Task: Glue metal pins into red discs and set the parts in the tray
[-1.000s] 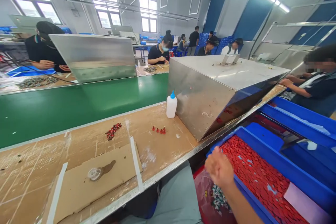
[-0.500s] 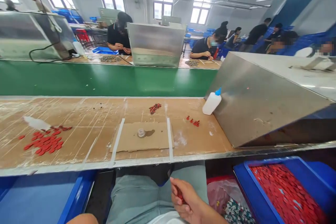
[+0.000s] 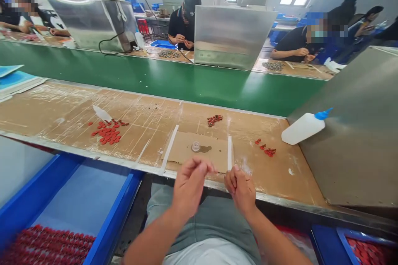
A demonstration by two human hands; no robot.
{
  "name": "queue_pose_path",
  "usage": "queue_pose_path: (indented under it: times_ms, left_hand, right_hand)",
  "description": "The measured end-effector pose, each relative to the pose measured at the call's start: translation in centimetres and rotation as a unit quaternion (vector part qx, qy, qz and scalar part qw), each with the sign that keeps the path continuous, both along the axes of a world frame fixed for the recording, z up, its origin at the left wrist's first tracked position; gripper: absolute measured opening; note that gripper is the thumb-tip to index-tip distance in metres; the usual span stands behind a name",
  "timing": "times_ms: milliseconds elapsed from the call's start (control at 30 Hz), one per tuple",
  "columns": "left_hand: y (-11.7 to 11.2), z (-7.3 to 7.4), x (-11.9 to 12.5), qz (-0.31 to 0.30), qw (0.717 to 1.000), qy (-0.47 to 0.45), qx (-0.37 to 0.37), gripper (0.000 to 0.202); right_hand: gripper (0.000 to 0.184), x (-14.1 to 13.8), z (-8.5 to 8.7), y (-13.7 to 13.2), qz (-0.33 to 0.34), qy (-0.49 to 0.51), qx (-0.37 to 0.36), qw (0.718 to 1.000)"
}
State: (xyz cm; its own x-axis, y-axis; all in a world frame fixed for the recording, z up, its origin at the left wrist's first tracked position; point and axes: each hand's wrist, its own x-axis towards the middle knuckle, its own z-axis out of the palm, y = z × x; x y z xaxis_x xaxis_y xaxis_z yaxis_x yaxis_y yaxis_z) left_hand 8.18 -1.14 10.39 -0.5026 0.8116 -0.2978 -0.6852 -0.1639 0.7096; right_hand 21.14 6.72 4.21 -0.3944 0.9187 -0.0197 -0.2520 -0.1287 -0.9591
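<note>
My left hand (image 3: 189,184) and my right hand (image 3: 240,188) are raised side by side at the near edge of the bench, over my lap. Both are closed with fingers curled; what they hold, if anything, is hidden. Just beyond them lies a cardboard mat (image 3: 202,153) between two white strips, with a small clear round cap (image 3: 195,146) on it. A small heap of red parts (image 3: 214,119) lies behind the mat, a few more red parts (image 3: 266,150) to its right, and flat red discs (image 3: 106,133) to the left.
A white squeeze bottle with a blue tip (image 3: 305,127) leans against a steel housing (image 3: 357,140) at right. A green conveyor belt (image 3: 174,80) runs behind the bench; several people work across it. Blue bins of red pieces (image 3: 62,232) sit below left and lower right (image 3: 370,250).
The view has swung left from the blue bin of red pieces. My right hand came up from my lap, and my left hand has come into view; both now meet at the bench edge.
</note>
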Motion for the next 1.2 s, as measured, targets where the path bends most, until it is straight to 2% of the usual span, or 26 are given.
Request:
queue_pose_path:
  times_ms: [33, 100, 200, 267, 333, 400, 467, 567, 667, 733, 800, 867, 967, 1200]
  left_hand:
    - [1.4, -0.8, 0.6, 0.053, 0.998, -0.008, 0.036, 0.017]
    - [3.5, -2.2, 1.7, 0.021, 0.995, -0.091, 0.035, 0.019]
    - [4.5, -3.6, 2.8, -0.067, 0.964, -0.258, 0.02, 0.032]
    - [4.5, -4.2, 2.7, -0.072, 0.95, -0.299, 0.058, 0.039]
    - [4.5, -4.6, 2.3, -0.044, 0.946, -0.311, 0.081, 0.039]
    - [4.6, -5.0, 1.9, -0.02, 0.945, -0.316, 0.078, 0.035]
    - [4.8, -5.3, 1.5, -0.018, 0.943, -0.325, 0.071, 0.033]
    - [4.8, -5.5, 1.2, -0.02, 0.94, -0.333, 0.066, 0.032]
    - [4.7, -5.3, 0.9, -0.006, 0.944, -0.321, 0.069, 0.032]
    - [4.5, -5.2, 0.6, -0.005, 0.946, -0.317, 0.073, 0.033]
    - [4.4, -5.1, 0.3, -0.015, 0.946, -0.316, 0.073, 0.035]
    - [4.4, -5.1, 0.3, -0.025, 0.946, -0.315, 0.078, 0.037]
    - [4.4, -5.2, 0.5, -0.038, 0.947, -0.304, 0.099, 0.041]
    - [4.0, -5.3, 1.0, -0.052, 0.959, -0.259, 0.101, 0.044]
  right_hand:
    - [0.056, -0.5, 0.4, 0.6, -0.003, -0.02, 0.07, 0.997]
    - [0.051, -1.7, 1.4, 1.2, 0.015, -0.093, 0.217, 0.972]
    - [0.039, -3.5, 2.5, 1.2, 0.056, -0.232, 0.409, 0.881]
    - [0.032, -4.6, 2.9, 1.0, 0.061, -0.304, 0.475, 0.824]
    - [0.027, -5.4, 2.8, 0.8, 0.067, -0.346, 0.495, 0.794]
    - [0.023, -5.8, 2.5, 0.7, 0.081, -0.353, 0.495, 0.79]
    - [0.02, -5.8, 2.1, 0.7, 0.09, -0.337, 0.485, 0.802]
    - [0.02, -5.1, 1.7, 0.8, 0.087, -0.286, 0.454, 0.839]
    - [0.027, -3.8, 1.4, 1.2, 0.083, -0.234, 0.394, 0.885]
    - [0.033, -2.7, 1.3, 1.4, 0.063, -0.223, 0.373, 0.898]
    - [0.035, -1.8, 1.2, 1.6, 0.026, -0.233, 0.395, 0.888]
    - [0.037, -1.2, 1.2, 1.7, 0.007, -0.248, 0.441, 0.863]
    - [0.042, -1.0, 1.1, 1.4, 0.037, -0.254, 0.491, 0.833]
    - [0.036, -2.0, 0.8, 1.4, 0.119, -0.261, 0.524, 0.802]
